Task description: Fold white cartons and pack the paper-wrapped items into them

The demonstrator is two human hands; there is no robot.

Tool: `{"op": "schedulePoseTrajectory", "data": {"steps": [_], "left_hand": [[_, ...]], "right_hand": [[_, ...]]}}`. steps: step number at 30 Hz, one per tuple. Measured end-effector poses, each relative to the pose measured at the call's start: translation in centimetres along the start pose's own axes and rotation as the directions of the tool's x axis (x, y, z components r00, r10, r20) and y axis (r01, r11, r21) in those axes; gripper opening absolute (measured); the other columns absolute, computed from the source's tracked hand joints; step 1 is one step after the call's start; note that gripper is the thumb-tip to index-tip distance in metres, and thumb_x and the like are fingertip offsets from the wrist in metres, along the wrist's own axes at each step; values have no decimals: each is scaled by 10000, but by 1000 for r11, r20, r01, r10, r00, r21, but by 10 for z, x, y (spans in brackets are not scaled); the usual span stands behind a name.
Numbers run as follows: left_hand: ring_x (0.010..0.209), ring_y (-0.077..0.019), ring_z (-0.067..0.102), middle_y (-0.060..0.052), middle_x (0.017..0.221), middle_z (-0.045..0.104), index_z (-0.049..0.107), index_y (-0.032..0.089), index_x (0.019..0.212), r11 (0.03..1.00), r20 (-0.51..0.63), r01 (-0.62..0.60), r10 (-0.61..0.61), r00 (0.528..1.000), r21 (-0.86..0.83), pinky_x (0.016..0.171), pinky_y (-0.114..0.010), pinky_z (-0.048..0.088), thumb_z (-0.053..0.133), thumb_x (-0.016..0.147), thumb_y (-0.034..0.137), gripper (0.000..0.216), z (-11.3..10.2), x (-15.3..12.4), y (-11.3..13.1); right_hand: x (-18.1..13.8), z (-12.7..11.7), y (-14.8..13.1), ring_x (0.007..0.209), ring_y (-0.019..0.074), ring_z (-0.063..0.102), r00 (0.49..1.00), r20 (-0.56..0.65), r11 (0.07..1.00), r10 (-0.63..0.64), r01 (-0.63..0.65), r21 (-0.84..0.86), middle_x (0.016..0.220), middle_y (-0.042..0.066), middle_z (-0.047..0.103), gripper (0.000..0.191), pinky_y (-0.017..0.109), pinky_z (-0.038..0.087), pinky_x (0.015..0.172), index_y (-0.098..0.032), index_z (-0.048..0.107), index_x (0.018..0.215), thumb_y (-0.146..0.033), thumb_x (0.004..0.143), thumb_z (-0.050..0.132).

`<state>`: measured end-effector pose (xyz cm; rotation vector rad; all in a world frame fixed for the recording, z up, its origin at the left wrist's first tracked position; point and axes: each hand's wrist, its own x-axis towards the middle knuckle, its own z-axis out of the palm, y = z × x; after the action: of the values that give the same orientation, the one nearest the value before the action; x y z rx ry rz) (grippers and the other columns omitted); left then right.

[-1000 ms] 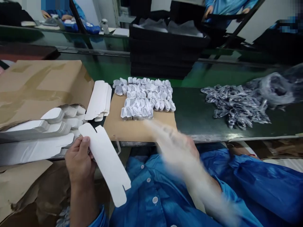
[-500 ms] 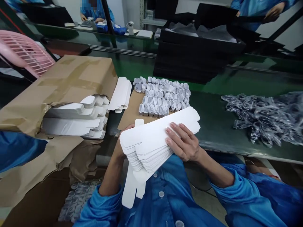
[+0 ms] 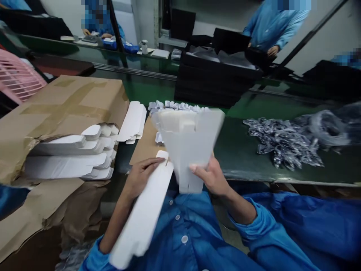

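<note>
While left fingers point(image 3: 153, 162), angled inward, hold one carton point(image 3: 146, 210), right fingers point(image 3: 199, 171), likewise angled, clamp a white stack point(image 3: 186, 145)

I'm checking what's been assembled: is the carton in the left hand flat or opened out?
Flat: the carton in the left hand shows as a thin strip, end tabs in line with it.

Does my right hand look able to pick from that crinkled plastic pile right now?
Probably not straight away: your right hand is holding a bunch of flat white cartons, though nothing visible stands between it and the crinkled plastic pile.
</note>
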<state>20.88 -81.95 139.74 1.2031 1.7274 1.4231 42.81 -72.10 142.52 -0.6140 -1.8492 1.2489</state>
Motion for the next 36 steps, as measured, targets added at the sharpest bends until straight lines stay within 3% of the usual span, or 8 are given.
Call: {"op": "schedulePoseTrajectory", "data": {"steps": [2, 4, 11, 16, 21, 27, 31, 36], "left_hand": [[1012, -272, 697, -81, 1037, 772, 797, 228, 927, 998, 106, 15, -22, 994, 58, 927, -358, 523, 679, 775, 496, 330, -9, 2, -1], [1022, -276, 688, -77, 1062, 767, 794, 238, 951, 992, 153, 25, -44, 987, 125, 930, -357, 512, 665, 786, 511, 345, -18, 2, -2], [939, -226, 676, -60, 1021, 756, 793, 240, 926, 980, 277, -114, 66, 958, 160, 820, -291, 503, 519, 891, 340, 294, -10, -13, -5], [1087, -282, 632, -90, 1175, 709, 756, 212, 1087, 991, 424, -120, 87, 902, 52, 952, -366, 479, 571, 863, 317, 308, 0, -22, -9], [1145, -337, 616, -120, 1250, 680, 685, 165, 1203, 992, 535, 67, 1, 845, -107, 974, -423, 482, 696, 783, 438, 501, 6, -26, -22], [913, -323, 701, -127, 975, 768, 757, 100, 964, 937, 264, 230, -160, 951, -262, 792, -383, 541, 772, 711, 443, 426, 32, -27, -34], [950, -291, 699, -108, 1024, 762, 728, 108, 1052, 920, 46, 137, -129, 991, -367, 821, -353, 540, 709, 747, 486, 486, 40, -30, -39], [1030, -263, 680, -91, 1054, 750, 717, 119, 1060, 898, -200, -24, -72, 977, -440, 916, -330, 515, 702, 765, 462, 453, 39, -24, -41]], "right_hand": [[3, 3, -6, 945, 250, 681, 971, 88, 923, 220, -237, 303, 1074, 71, 725, 403, 357, 565, 786, -181, 632, 1137, -280, 752, 697], [5, 5, -6, 868, 227, 682, 932, 185, 787, 313, -363, 498, 1005, 56, 736, 407, 316, 557, 731, -169, 642, 1096, -252, 704, 714], [-9, 17, 13, 866, 203, 678, 888, 279, 611, 366, -456, 647, 1026, 58, 737, 412, 278, 542, 744, -168, 659, 1088, -209, 684, 731], [-20, 26, 26, 881, 205, 671, 848, 356, 615, 394, -530, 583, 1057, 71, 723, 482, 286, 533, 763, -166, 607, 1157, -228, 697, 738], [-12, 22, 33, 1082, 242, 606, 835, 444, 782, 324, -501, 371, 1269, 85, 630, 650, 350, 500, 897, -189, 506, 1315, -283, 722, 754], [30, 14, 23, 1288, 287, 461, 728, 663, 971, 178, -239, 1, 1449, 134, 471, 828, 424, 392, 1059, -147, 367, 1469, -390, 769, 737], [60, 6, 7, 1095, 258, 582, 655, 697, 954, 291, -147, -260, 1315, 156, 572, 866, 394, 486, 882, -143, 234, 1548, -489, 865, 638], [88, 8, -12, 1090, 263, 600, 612, 727, 908, 313, 32, -418, 1331, 151, 586, 731, 379, 500, 866, -146, 418, 1469, -505, 868, 630]]}}
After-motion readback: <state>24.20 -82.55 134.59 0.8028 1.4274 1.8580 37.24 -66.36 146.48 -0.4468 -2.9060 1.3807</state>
